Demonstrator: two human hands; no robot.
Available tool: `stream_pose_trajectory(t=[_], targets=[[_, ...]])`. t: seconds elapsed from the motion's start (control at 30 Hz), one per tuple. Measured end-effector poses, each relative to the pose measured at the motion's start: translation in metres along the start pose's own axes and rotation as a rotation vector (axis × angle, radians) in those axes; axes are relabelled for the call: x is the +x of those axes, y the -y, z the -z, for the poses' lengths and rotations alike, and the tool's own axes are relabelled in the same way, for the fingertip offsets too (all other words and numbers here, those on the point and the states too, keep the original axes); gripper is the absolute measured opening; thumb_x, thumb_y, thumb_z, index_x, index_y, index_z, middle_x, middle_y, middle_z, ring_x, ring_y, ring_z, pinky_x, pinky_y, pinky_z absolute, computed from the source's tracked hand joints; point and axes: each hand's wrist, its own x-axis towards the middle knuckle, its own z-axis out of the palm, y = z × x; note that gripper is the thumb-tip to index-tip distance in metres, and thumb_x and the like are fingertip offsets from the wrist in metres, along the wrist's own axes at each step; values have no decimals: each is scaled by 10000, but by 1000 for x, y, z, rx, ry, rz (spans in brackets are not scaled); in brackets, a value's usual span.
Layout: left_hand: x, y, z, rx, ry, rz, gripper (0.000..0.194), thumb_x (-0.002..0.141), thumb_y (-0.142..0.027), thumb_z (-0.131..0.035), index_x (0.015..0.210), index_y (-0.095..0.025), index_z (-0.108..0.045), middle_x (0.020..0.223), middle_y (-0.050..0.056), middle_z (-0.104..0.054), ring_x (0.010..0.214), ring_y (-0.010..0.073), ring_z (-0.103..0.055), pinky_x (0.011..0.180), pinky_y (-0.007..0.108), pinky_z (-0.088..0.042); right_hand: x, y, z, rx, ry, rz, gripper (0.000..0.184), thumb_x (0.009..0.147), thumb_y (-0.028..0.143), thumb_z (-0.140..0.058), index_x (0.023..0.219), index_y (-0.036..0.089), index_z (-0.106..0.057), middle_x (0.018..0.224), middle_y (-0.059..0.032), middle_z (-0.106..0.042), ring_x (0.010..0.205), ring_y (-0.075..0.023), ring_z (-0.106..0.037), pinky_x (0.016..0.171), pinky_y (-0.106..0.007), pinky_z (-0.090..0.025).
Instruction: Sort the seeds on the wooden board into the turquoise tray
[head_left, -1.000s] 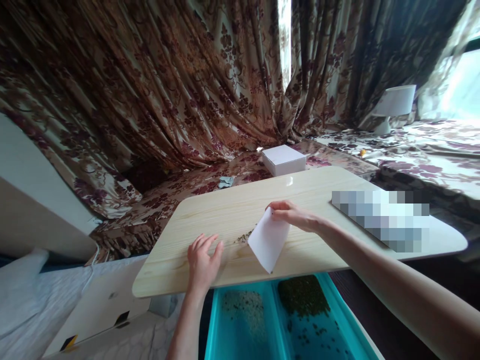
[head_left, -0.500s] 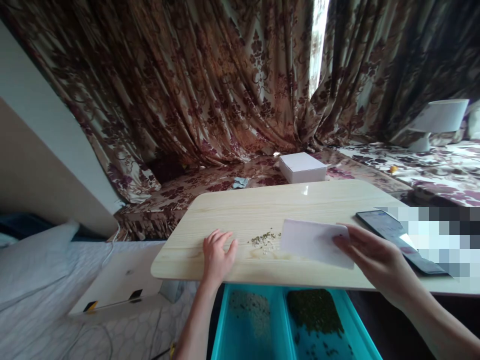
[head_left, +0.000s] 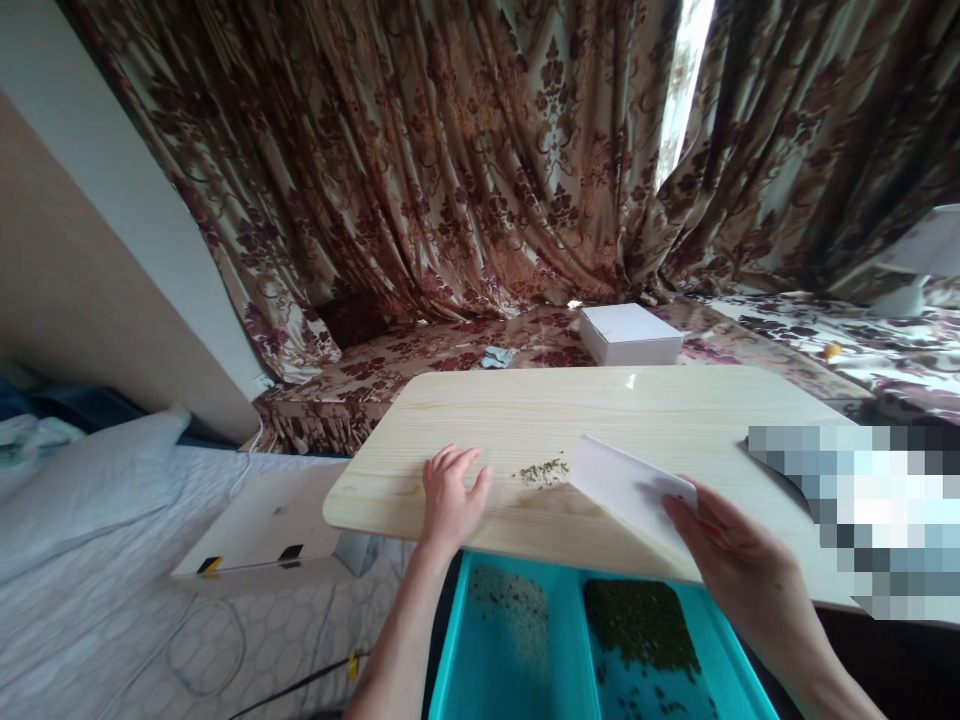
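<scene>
My right hand (head_left: 750, 565) pinches a white card (head_left: 630, 490) between thumb and fingers, tilted above the wooden tabletop (head_left: 600, 405). Just left of the card's edge lies a small pile of mixed green and pale grains (head_left: 543, 471). On the other side of the pile, my left hand (head_left: 454, 495) rests on the table, fingers spread, holding nothing. Below the table's near edge is a turquoise divided tray (head_left: 570, 650). Pale grains (head_left: 514, 610) with dark specks lie in its left compartment, dark green grains (head_left: 641, 620) in its right one.
A phone (head_left: 780, 475), partly blurred out, lies at the table's right. Behind the table are a white box (head_left: 630, 335) and a folded cloth (head_left: 497, 357). At left, a white carton (head_left: 262, 525) and a pillow (head_left: 94, 490) lie on the bed. A lamp (head_left: 926, 250) stands far right.
The white card has tipped more steeply in my right hand. My left hand stays open beside the grain pile. The whole view has shifted slightly.
</scene>
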Motion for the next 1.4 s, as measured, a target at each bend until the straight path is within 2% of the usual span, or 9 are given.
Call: stream_pose_trajectory(t=[0.13, 0.37, 0.6, 0.77, 0.93, 1.13, 1.23, 1.4], targets=[[0, -1, 1, -2, 6, 2, 237, 897, -277, -618, 1078, -246, -769, 1119, 78, -781, 1245, 312, -607, 1143, 544, -397, -6, 0, -5, 27, 10, -16, 316, 739, 535, -768, 921, 280, -805, 880, -52, -833, 767, -275, -786, 653, -327, -657], [1, -2, 2, 0, 14, 5, 221, 885, -254, -635, 1055, -242, -776, 1133, 84, -774, 1251, 309, -605, 1137, 532, -406, -19, 5, -8, 48, 48, -36, 345, 719, 537, -783, 940, 273, -811, 912, -49, -837, 810, -281, -800, 726, -326, -670], [1, -2, 3, 1, 15, 17, 216, 874, -244, -653, 1047, -241, -782, 1121, 84, -774, 1246, 309, -605, 1135, 525, -406, -35, 14, -11, 0, 60, -5, 330, 710, 573, -781, 871, 287, -815, 826, -34, -831, 716, -271, -793, 635, -281, -661], [1, -4, 4, 2, 11, 21, 211, 873, -246, -661, 1044, -234, -785, 1120, 89, -773, 1252, 310, -602, 1137, 523, -403, -49, 23, -17, 17, 77, 61, 253, 727, 515, -793, 858, 301, -826, 834, -13, -833, 706, -256, -796, 652, -255, -654], [1, -3, 4, 1, 11, 22, 207, 872, -250, -667, 1042, -230, -785, 1120, 91, -772, 1257, 312, -598, 1134, 522, -403, -62, 25, -20, 29, 172, 176, 158, 779, 418, -778, 901, 333, -830, 842, 23, -832, 671, -219, -789, 664, -233, -653], [1, -2, 3, -5, 16, 20, 212, 875, -243, -668, 1052, -232, -784, 1122, 93, -772, 1262, 314, -593, 1133, 520, -403, -48, 8, -10, -88, -24, 127, 235, 824, 522, -723, 940, 338, -811, 963, -9, -835, 821, -261, -798, 822, -318, -653], [1, -2, 4, -5, 18, 22, 215, 877, -236, -662, 1054, -229, -783, 1132, 90, -773, 1263, 312, -594, 1140, 524, -396, -33, 3, -13, -143, -27, 120, 284, 853, 540, -678, 959, 313, -812, 968, -23, -835, 853, -257, -796, 770, -299, -657], [1, -2, 4, -1, 24, 25, 217, 874, -230, -665, 1058, -231, -780, 1137, 80, -775, 1265, 298, -597, 1144, 511, -395, -23, 6, -22, -136, -30, 209, 260, 835, 502, -690, 917, 288, -812, 907, -2, -837, 744, -219, -792, 614, -244, -649]])
